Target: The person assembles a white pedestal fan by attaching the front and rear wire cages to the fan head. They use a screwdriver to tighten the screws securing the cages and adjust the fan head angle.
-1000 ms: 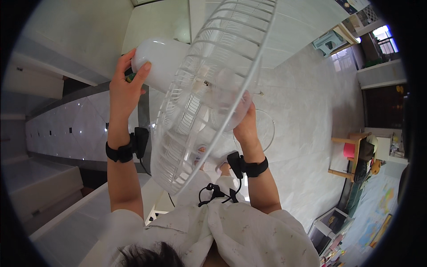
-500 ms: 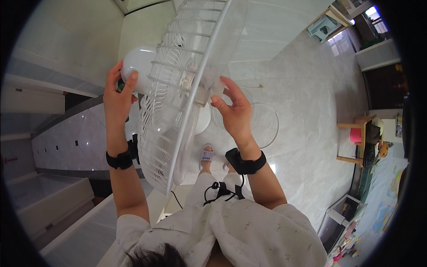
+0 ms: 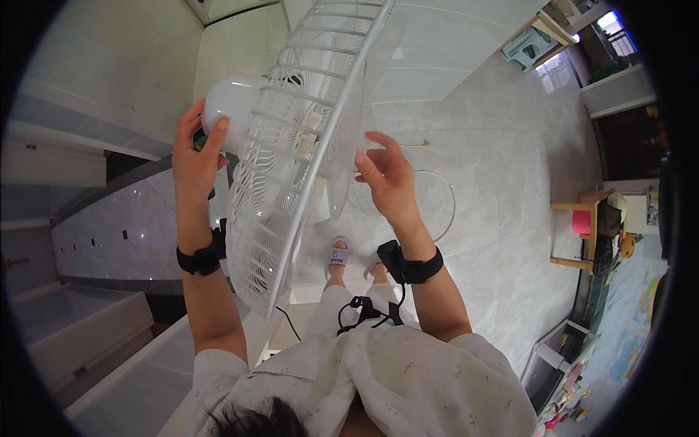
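A white electric fan stands upright in front of me, its round wire rear grille (image 3: 255, 240) seen nearly edge-on. My left hand (image 3: 198, 156) grips the rounded white motor housing (image 3: 231, 105) behind the grille, thumb on the near side and fingers around the back. On the grille's right side are the translucent fan blades (image 3: 348, 156), partly see-through against the floor. My right hand (image 3: 389, 178) is beside the blades with thumb and fingers apart and nothing between them; whether a fingertip touches a blade is unclear.
On the floor beyond my right hand lie a round wire grille (image 3: 368, 200) and a thin pale ring (image 3: 453, 200). At left runs a long counter (image 3: 95, 320). Far right stand a wooden stool (image 3: 593, 218) with items and a blue-grey step stool (image 3: 529, 49).
The blades have turned, with a different blade now beside my right hand. That hand has shifted slightly right and away from the hub. The fan and my left hand have moved slightly right.
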Demonstrator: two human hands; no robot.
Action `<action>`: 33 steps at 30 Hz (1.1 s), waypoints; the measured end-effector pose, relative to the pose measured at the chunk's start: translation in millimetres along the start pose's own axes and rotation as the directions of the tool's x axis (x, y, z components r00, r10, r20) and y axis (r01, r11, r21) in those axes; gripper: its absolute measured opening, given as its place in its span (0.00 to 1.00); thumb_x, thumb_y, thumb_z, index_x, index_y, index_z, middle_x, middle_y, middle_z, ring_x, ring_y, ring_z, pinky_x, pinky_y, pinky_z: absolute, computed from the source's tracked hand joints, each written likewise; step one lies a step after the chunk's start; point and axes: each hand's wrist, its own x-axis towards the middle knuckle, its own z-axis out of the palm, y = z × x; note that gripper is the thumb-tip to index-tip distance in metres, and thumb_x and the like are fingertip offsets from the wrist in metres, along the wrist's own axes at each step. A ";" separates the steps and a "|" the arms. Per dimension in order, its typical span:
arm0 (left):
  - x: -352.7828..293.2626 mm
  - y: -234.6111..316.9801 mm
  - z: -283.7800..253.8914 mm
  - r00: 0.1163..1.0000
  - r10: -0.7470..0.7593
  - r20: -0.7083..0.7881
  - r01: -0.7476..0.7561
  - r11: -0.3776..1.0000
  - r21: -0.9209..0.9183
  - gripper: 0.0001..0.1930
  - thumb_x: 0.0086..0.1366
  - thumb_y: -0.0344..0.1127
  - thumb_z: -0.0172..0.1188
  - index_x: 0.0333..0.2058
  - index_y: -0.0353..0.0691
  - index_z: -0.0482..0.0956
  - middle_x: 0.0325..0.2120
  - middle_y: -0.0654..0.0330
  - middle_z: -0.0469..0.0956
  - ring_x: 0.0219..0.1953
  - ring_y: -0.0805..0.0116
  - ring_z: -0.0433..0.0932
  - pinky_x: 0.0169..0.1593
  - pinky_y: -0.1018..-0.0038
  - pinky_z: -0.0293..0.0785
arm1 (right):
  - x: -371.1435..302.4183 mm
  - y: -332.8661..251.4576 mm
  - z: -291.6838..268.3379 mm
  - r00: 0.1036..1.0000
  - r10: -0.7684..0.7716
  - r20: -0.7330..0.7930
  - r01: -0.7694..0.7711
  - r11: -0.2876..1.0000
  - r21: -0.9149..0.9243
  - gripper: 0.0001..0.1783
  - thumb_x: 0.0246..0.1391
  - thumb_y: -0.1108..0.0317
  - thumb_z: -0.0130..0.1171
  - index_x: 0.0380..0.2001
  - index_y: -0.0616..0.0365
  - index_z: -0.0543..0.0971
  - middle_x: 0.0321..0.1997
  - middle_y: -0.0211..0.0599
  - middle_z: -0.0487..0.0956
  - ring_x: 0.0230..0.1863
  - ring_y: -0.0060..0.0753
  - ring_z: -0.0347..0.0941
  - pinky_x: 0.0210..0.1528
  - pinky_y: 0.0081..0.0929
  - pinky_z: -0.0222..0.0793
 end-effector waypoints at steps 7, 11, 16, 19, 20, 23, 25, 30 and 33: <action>-2.4 -0.4 -0.7 1.000 0.015 0.006 -0.015 1.000 -0.007 0.26 0.56 0.45 0.63 0.51 0.43 0.69 0.43 0.55 0.72 0.28 0.76 0.72 0.21 0.84 0.68 | -1.8 -0.2 1.9 0.988 -0.154 0.016 0.152 0.984 0.098 0.27 0.39 0.79 0.66 0.44 0.57 0.67 0.44 0.33 0.71 0.46 0.31 0.70 0.40 0.24 0.76; -4.1 0.4 1.0 1.000 0.007 0.006 -0.007 1.000 -0.008 0.26 0.56 0.45 0.62 0.52 0.44 0.68 0.43 0.55 0.72 0.28 0.76 0.73 0.21 0.84 0.68 | -2.3 0.5 3.2 0.986 -0.162 0.024 0.158 0.978 0.134 0.26 0.38 0.84 0.64 0.42 0.57 0.68 0.48 0.32 0.68 0.49 0.31 0.68 0.41 0.24 0.77; -8.9 15.2 2.6 1.000 0.003 -0.001 -0.003 0.999 0.052 0.26 0.56 0.45 0.63 0.52 0.44 0.68 0.43 0.55 0.72 0.29 0.76 0.73 0.21 0.84 0.68 | -5.5 0.5 4.4 0.987 -0.161 0.003 0.160 0.982 0.102 0.25 0.38 0.83 0.64 0.42 0.57 0.69 0.47 0.31 0.69 0.49 0.31 0.69 0.41 0.24 0.77; -38.3 37.3 -9.7 0.982 0.148 -0.114 -0.111 0.954 0.279 0.24 0.57 0.42 0.61 0.51 0.43 0.69 0.43 0.56 0.72 0.27 0.76 0.72 0.22 0.83 0.68 | -8.0 -0.4 9.4 0.987 -0.163 0.000 0.163 0.986 0.031 0.25 0.38 0.83 0.64 0.42 0.56 0.69 0.46 0.31 0.69 0.48 0.31 0.69 0.40 0.24 0.77; -56.8 47.7 -17.0 0.949 0.285 -0.134 -0.219 0.903 0.369 0.23 0.57 0.41 0.61 0.51 0.43 0.69 0.43 0.56 0.72 0.26 0.76 0.72 0.22 0.83 0.68 | -8.6 -1.3 10.9 0.985 -0.175 0.001 0.175 0.984 0.024 0.25 0.38 0.83 0.64 0.42 0.56 0.69 0.46 0.31 0.70 0.48 0.32 0.69 0.40 0.24 0.77; -121.9 86.3 -44.7 0.927 0.343 -0.150 -0.305 0.924 0.229 0.17 0.55 0.35 0.59 0.43 0.35 0.73 0.34 0.56 0.75 0.23 0.77 0.70 0.22 0.82 0.67 | -6.8 -5.7 14.3 0.984 -0.180 -0.005 0.180 0.984 0.006 0.26 0.38 0.82 0.65 0.42 0.56 0.69 0.46 0.32 0.70 0.48 0.32 0.69 0.39 0.25 0.77; -169.7 113.9 -55.7 0.884 0.458 -0.095 -0.421 0.868 0.263 0.17 0.50 0.35 0.62 0.37 0.31 0.75 0.29 0.55 0.76 0.20 0.77 0.69 0.22 0.82 0.66 | -5.9 -8.9 16.9 0.984 -0.177 -0.015 0.177 0.984 -0.001 0.26 0.38 0.82 0.65 0.42 0.56 0.69 0.46 0.32 0.70 0.49 0.32 0.69 0.39 0.25 0.77; -229.0 140.7 -26.0 0.972 0.147 0.181 -0.205 0.908 0.364 0.29 0.43 0.36 0.69 0.44 0.27 0.72 0.26 0.52 0.78 0.16 0.71 0.72 0.21 0.80 0.68 | -7.8 -11.5 19.9 0.988 -0.153 -0.033 0.153 0.988 -0.018 0.26 0.38 0.83 0.64 0.43 0.56 0.69 0.45 0.33 0.70 0.49 0.32 0.68 0.40 0.25 0.76; -226.2 114.6 10.2 0.983 0.173 0.052 -0.179 0.895 0.409 0.30 0.46 0.35 0.68 0.47 0.26 0.69 0.26 0.52 0.78 0.15 0.70 0.72 0.21 0.79 0.68 | -8.1 -8.5 20.6 0.986 -0.165 0.002 0.165 0.986 0.021 0.27 0.37 0.83 0.64 0.43 0.57 0.68 0.45 0.33 0.70 0.48 0.31 0.68 0.40 0.24 0.76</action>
